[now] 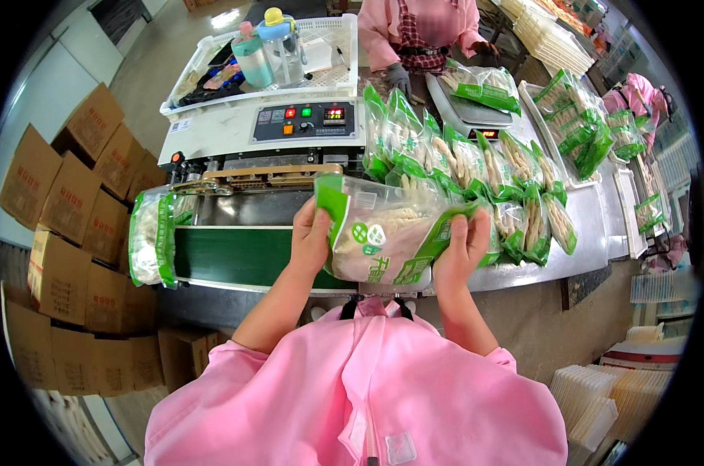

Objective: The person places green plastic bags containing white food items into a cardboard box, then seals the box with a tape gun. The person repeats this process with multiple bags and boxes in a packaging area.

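Note:
Between my two hands is a clear plastic bag with green printed edges and pale food inside. My left hand pinches its left green edge, thumb on the near face. The right-hand corner is gripped by my right hand. Just left of the bag runs the green conveyor belt of a band sealing machine, with its brown sealing band behind. Another filled bag sits at the belt's left end. Beyond my right hand, several similar filled bags stand in rows on the metal table.
A white plastic crate with two bottles rests on the machine. Across the table a co-worker in gloves stands by a digital scale bearing a bag. Cardboard boxes are stacked at the left. A tray of bags lies at the right.

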Demonstrator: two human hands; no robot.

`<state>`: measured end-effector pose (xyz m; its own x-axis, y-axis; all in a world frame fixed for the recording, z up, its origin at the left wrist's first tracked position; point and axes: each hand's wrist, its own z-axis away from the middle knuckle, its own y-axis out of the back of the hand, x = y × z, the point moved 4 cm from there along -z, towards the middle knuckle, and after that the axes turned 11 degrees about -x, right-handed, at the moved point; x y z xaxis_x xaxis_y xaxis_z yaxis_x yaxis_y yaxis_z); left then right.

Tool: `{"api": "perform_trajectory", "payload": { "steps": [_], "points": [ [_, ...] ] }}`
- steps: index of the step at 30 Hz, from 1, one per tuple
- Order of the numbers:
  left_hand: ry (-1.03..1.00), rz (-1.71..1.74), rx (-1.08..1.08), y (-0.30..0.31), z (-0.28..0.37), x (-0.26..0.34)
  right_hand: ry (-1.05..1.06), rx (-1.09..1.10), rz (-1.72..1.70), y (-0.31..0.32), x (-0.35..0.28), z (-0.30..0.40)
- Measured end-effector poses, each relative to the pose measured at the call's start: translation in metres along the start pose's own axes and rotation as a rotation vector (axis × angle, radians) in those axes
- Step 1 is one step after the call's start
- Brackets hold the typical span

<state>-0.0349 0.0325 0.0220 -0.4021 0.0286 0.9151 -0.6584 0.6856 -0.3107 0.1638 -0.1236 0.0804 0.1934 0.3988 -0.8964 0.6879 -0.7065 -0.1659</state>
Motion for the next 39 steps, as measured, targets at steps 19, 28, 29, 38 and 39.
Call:
{"api": "perform_trajectory", "payload": {
  "steps": [19,28,29,38,39],
  "points": [
    [0.707,0.69,0.416,0.013,-0.031,-0.111,-0.313,0.018,0.498,0.037,0.126,-0.049],
    [0.569,0.393,0.616,0.09,-0.016,-0.093,-0.696,-0.286,0.263,-0.021,0.16,-0.064],
    [0.571,0.362,0.643,0.104,-0.013,-0.094,-0.709,-0.314,0.207,-0.031,0.167,-0.062],
    [0.578,0.215,0.633,0.175,0.0,-0.046,-0.685,-0.541,0.291,-0.099,0.18,-0.041],
    [0.517,0.007,0.588,0.197,0.005,-0.047,-0.685,-0.552,0.322,-0.098,0.173,-0.04]
  ]
}}
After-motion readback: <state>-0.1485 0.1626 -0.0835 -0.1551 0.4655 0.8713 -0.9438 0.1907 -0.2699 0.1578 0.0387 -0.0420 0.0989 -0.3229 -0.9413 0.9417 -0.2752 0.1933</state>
